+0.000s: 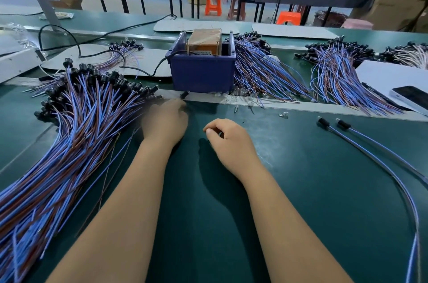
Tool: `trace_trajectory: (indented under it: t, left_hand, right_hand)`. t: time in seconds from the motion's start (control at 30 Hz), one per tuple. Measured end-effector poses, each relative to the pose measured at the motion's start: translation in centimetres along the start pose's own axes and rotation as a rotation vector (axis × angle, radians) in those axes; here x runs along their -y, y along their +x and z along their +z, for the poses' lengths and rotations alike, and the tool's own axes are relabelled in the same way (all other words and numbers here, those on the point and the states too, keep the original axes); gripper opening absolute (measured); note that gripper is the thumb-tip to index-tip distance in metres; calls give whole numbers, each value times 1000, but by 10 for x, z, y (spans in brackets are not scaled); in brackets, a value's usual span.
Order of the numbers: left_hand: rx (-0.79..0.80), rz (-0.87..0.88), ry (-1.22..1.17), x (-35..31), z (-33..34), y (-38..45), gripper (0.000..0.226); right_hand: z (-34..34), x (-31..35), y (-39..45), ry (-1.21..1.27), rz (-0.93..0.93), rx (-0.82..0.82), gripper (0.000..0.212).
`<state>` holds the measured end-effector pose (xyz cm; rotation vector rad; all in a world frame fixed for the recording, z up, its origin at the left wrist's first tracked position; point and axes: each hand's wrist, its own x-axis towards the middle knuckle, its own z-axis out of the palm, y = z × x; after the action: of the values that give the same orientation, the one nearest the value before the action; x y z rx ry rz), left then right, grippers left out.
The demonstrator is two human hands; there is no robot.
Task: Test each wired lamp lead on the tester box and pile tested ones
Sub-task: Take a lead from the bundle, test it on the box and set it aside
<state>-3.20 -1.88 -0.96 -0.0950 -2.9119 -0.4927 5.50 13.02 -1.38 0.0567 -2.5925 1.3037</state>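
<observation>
The tester box (203,40), orange-brown, stands inside a blue bin (201,74) at the middle of the green bench. My left hand (165,120), blurred, is just in front of the bin and grips a lamp lead whose black socket (184,94) sticks out past the fingertips. A big pile of blue and brown leads (81,125) fans out to its left. My right hand (231,143) hovers over the bench mat with fingers curled, thumb against the index fingertip, and nothing visible in it. Two single leads (324,123) lie at the right.
More lead bundles lie right of the bin (261,74) and further right (335,74). Small clear bulbs (243,95) are scattered by the bin's front. A phone (412,97) rests on a white sheet (382,74). A black power cable (81,51) runs to the bin.
</observation>
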Motion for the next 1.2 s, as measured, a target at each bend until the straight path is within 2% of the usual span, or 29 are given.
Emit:
trace_trajectory:
  t: [0.17,0.33,0.37,0.43,0.5,0.53,0.6,0.67,0.73,0.8,0.83,0.93,1.07,1.2]
  left_hand:
    - [-69,-24,5,-8,1,-7,35]
    - [-118,-70,7,-18,3,-25,27]
    - [-175,-45,-82,-19,2,-28,26]
    - [-331,73,-410,-27,-3,-35,22]
    - [-422,229,-693,-45,-15,-46,18]
    - [-416,280,-819,-56,-20,-51,16]
    - [-279,278,-1168,-78,-25,-63,14]
    - [-32,192,-1470,-95,-27,-75,20]
    - [140,164,-1573,-103,-24,-83,26]
    - [212,193,-1614,-105,-21,-86,34]
    - [244,202,-1631,-104,-21,-86,38]
    - [378,189,-1577,-95,-19,-81,41]
    - [534,54,-1216,-86,-13,-75,52]
    - [542,84,-1063,-88,-7,-74,48]
  right_hand:
    - [0,0,2,61,37,-26,17]
    - [-6,2,3,264,112,-151,23]
    - [-7,2,3,313,142,-183,23]
    - [-11,3,4,457,202,-221,23]
    - [-16,3,5,642,243,-185,24]
    - [-19,3,5,707,245,-134,24]
    - [-22,4,4,766,214,-13,24]
    - [-25,5,2,848,187,53,29]
    - [-30,6,1,984,191,54,38]
    - [-35,4,3,1094,224,47,43]
    - [-36,3,5,1132,261,32,39]
    - [-39,-3,9,1231,395,-62,26]
    - [-45,-7,10,1373,428,-202,33]
    - [-43,-9,11,1149,332,-300,29]
